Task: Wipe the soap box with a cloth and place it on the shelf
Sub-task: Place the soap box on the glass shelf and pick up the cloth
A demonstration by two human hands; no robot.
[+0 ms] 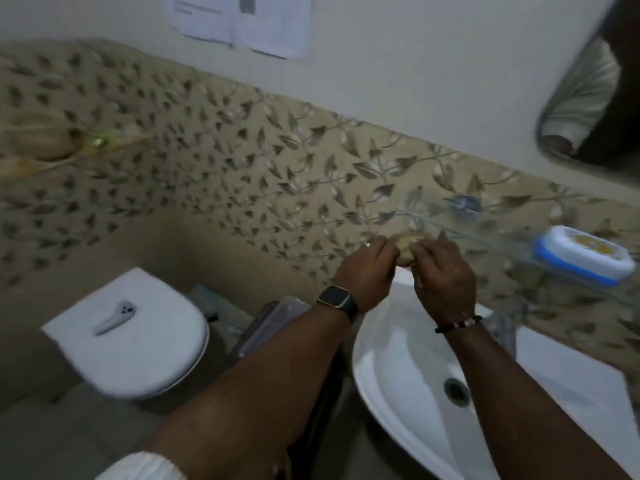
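Observation:
A white soap box point(583, 256) with a blue rim lies on the glass shelf point(485, 237) at the right, against the leaf-patterned tiles. My left hand point(369, 273) and my right hand point(443, 275) meet above the sink's far edge, left of the box. Both are closed on a small bunched beige cloth point(408, 249), most of it hidden by my fingers. Neither hand touches the soap box.
A white sink point(398, 358) with a drain point(456, 391) sits below my hands, a tap point(505, 323) at its right. A toilet point(131, 337) with a closed lid stands to the left, a small white device point(114, 317) on it. A mirror point(588, 98) hangs top right.

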